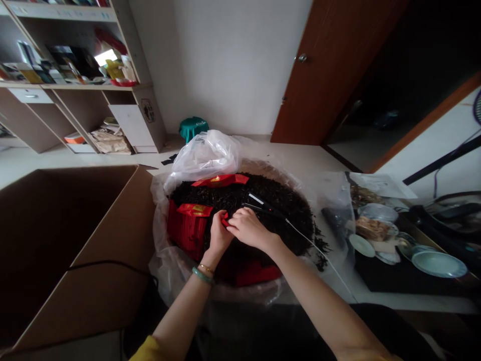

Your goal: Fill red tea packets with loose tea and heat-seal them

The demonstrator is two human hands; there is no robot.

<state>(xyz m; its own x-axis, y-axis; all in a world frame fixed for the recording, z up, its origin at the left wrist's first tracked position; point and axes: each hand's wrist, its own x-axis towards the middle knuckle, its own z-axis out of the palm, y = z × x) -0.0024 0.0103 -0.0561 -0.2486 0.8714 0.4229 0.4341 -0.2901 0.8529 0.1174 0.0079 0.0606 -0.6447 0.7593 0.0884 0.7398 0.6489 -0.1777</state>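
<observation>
My left hand (219, 234) and my right hand (248, 228) meet over the middle of a plastic-lined round container heaped with dark dried leaves (285, 195), which look like loose tea. Between their closed fingers they pinch a small red packet (225, 219), mostly hidden. To the left of my left hand stands a tight row of red packets (186, 235), with a red and gold packet (194, 210) lying on top. Another red packet (220, 180) rests on the leaves at the back. Just beyond my right hand lies a black corded device (268, 208) with a small red light.
At left stands an open cardboard box (108, 250). Bunched clear plastic (210, 153) rises behind the leaves. A white cord (323, 255) runs right from the device. Dishes (439, 264) and bags crowd a black tray at right. More red packets (257, 273) lie at the container's near edge.
</observation>
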